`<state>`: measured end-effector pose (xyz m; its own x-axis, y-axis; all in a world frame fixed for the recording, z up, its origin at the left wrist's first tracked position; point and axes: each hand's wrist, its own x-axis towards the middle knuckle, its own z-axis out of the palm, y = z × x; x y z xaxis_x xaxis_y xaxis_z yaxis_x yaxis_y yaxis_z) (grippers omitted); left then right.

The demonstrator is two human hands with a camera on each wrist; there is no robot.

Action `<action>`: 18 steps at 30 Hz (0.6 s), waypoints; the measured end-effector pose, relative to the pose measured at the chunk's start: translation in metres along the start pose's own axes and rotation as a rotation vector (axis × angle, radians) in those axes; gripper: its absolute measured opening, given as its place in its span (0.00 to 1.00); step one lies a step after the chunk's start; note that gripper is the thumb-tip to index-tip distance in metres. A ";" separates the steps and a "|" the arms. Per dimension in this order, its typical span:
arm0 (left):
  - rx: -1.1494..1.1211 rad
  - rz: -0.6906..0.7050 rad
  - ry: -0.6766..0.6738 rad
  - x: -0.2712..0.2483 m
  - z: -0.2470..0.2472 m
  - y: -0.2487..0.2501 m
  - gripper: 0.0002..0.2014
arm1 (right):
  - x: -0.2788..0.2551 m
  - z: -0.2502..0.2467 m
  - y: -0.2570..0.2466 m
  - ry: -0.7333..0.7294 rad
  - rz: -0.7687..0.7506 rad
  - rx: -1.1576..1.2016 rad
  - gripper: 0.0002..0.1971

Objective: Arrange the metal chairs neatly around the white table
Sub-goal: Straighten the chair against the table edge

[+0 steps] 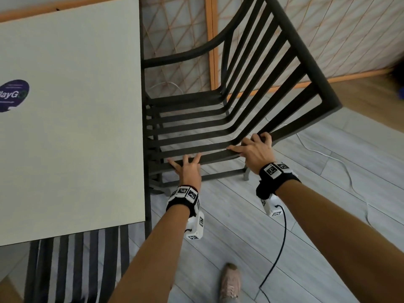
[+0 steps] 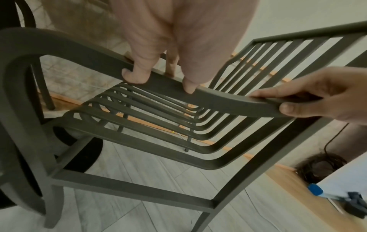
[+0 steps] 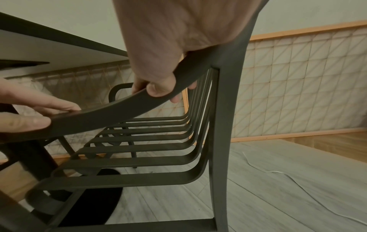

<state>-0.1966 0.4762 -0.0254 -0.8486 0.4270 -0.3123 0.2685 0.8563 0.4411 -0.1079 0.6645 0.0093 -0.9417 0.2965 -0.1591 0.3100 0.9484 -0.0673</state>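
A dark metal slatted chair stands at the right side of the white table, its seat front under the table edge. Both my hands are on its near armrest. My left hand holds the front part, fingers draped over the top and thumb against the side. My right hand grips the rear end where the armrest meets the back post, with its fingers curled round the bar. A second slatted chair is tucked under the table's near edge.
A lattice screen with wooden trim stands close behind the chair. A white cable and a black cable trail over the grey plank floor. My shoe is near the bottom. The table's black round base sits beneath.
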 end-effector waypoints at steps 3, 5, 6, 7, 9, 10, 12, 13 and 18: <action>-0.008 -0.009 0.021 0.004 -0.008 -0.001 0.21 | 0.007 0.000 -0.007 -0.011 -0.004 -0.001 0.32; -0.007 -0.020 0.034 0.007 -0.010 -0.003 0.21 | 0.012 0.001 -0.010 -0.010 -0.003 -0.005 0.31; -0.009 -0.028 0.047 0.009 -0.009 -0.004 0.22 | 0.015 0.003 -0.012 -0.003 -0.001 -0.006 0.30; -0.018 -0.036 0.062 0.011 -0.008 -0.005 0.23 | 0.017 0.004 -0.012 0.007 0.003 -0.004 0.29; -0.037 -0.048 0.087 0.014 -0.006 -0.006 0.23 | 0.020 0.005 -0.014 0.021 0.011 0.002 0.27; -0.040 -0.054 0.099 0.014 -0.006 -0.006 0.24 | 0.021 0.006 -0.015 0.025 0.010 0.004 0.26; -0.041 -0.065 0.113 0.013 -0.007 -0.006 0.25 | 0.020 0.008 -0.016 0.031 0.000 0.001 0.26; -0.039 -0.068 0.121 0.011 -0.007 -0.005 0.26 | 0.019 0.009 -0.016 0.037 -0.004 -0.004 0.25; -0.040 -0.069 0.140 0.003 -0.012 -0.001 0.25 | 0.015 0.009 -0.016 0.057 -0.025 -0.022 0.25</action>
<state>-0.2047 0.4734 -0.0171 -0.9203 0.3208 -0.2239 0.1916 0.8686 0.4570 -0.1256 0.6529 -0.0003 -0.9552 0.2781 -0.1014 0.2839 0.9576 -0.0486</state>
